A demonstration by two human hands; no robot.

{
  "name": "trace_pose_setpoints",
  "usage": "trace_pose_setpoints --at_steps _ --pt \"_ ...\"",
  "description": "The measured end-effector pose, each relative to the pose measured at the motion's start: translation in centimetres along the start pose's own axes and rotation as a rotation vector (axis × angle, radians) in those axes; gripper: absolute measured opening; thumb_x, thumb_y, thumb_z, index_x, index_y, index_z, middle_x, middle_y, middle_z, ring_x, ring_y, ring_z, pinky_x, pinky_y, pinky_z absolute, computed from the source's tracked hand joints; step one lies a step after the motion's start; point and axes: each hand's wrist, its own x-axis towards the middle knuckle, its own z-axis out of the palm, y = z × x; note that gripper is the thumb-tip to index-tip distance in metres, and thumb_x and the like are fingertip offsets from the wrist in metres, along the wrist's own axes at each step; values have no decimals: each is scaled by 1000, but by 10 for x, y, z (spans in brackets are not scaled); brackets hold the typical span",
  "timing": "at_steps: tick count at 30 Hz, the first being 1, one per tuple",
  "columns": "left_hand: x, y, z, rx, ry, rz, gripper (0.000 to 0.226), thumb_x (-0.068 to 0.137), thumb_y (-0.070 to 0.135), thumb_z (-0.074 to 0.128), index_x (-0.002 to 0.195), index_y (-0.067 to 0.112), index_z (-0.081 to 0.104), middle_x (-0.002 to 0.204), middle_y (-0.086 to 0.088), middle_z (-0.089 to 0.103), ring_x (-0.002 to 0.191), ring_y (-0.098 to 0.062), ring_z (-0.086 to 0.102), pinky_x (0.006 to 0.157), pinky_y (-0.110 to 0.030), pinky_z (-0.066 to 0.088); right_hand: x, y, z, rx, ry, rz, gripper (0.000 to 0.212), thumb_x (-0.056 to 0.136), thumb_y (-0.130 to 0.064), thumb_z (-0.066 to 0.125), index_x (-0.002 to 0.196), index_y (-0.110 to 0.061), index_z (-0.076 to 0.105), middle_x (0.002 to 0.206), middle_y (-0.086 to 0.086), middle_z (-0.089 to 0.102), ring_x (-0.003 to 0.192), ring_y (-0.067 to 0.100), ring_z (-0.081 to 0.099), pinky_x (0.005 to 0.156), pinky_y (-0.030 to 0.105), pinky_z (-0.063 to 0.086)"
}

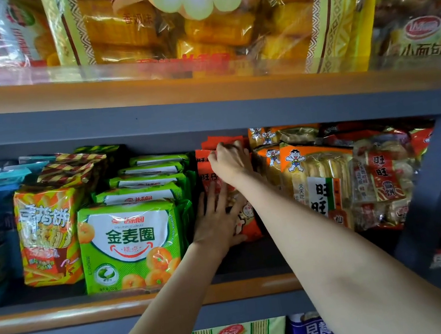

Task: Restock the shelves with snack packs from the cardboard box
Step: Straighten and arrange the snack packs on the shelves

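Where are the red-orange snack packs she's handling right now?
In the head view, the red-orange snack packs stand mid-shelf, between the green ring-biscuit packs and the rice cracker bags. Left hand presses the front; right hand grips the top.

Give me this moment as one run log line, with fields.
step: placing pack | left hand: flat on red snack pack | right hand: grips upper red pack | place: middle shelf

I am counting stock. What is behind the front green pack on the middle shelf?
Behind the front green pack stands a row of like green packs, only their top edges showing. Their faces and the shelf's back are covered, so the full count cannot be seen.
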Motion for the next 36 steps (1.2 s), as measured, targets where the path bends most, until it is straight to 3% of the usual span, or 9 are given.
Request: trace_pose_setpoints --at_steps 2,5,10,16,20,25,29,33,36 --pt "0 0 -2 -1 4 3 90 87 57 48 148 26 -9 154 -15 -23 142 -36 -19 115 -49 -7 2 -2 -7 12 -8 28 46 100 -30 26 80 -3 58 107 17 64 112 30 46 98 37 32" --pt "0 1 -2 5 11 3 92 86 57 49 147 28 -13 153 -15 -24 142 -37 -20 115 -49 -7 6 4 -11 0 47 42 53 102 -27 23 83 1 63 96 17 62 106 29 50 99 35 30" --pt "4 3 -3 -4 -2 9 92 85 56 52 149 26 -7 155 -14 -20 143 -35 -18 116 -47 -6 1 8 -7 -64 -79 79 54 100 -35 27 106 4 63 140 17 40 127 32 35 107 39 30" --pt "-1 4 0 -55 -11 46 92 88 50 52 149 19 -9 156 -10 -17 143 -30 -19 117 -44 -5 -34 4 -15 -85 -56 5 54 100 -31 30 145 -2 22 158 13 2 145 32 4 118 41 5" --pt "-7 3 -2 -67 -30 85 82 92 40 50 149 13 -2 155 -15 -18 143 -30 -21 118 -39 -7 -71 9 -12 32 -154 90 62 96 -15 42 149 -13 11 157 13 -11 143 41 1 117 48 13" --pt "-2 6 5 -22 -70 38 89 90 40 53 148 17 -11 155 -13 -21 139 -45 -20 115 -58 -2 -70 15 -16 242 -212 191 57 97 -21 44 147 -17 18 153 22 7 135 38 30 108 43 33" --pt "-4 -1 -7 -40 -78 118 88 91 31 55 149 14 -9 156 -9 -15 143 -35 -15 112 -57 -12 -60 15 -15 284 -162 214 53 93 -18 52 140 -8 30 141 15 32 124 30 45 100 32 39" --pt "-5 0 -6 -39 -33 122 88 89 32 56 149 14 -5 157 -9 -7 145 -29 -11 114 -55 -13 -60 17 -14 233 -153 182 54 92 -12 52 141 -8 28 148 13 26 128 28 42 104 33 37" --pt "-5 2 -4 -8 -47 103 83 90 36 54 150 14 0 157 -12 -5 144 -33 -13 114 -54 -12 -67 9 -14 126 -106 83 63 92 -3 48 147 -13 21 158 9 -5 145 30 8 115 39 20"
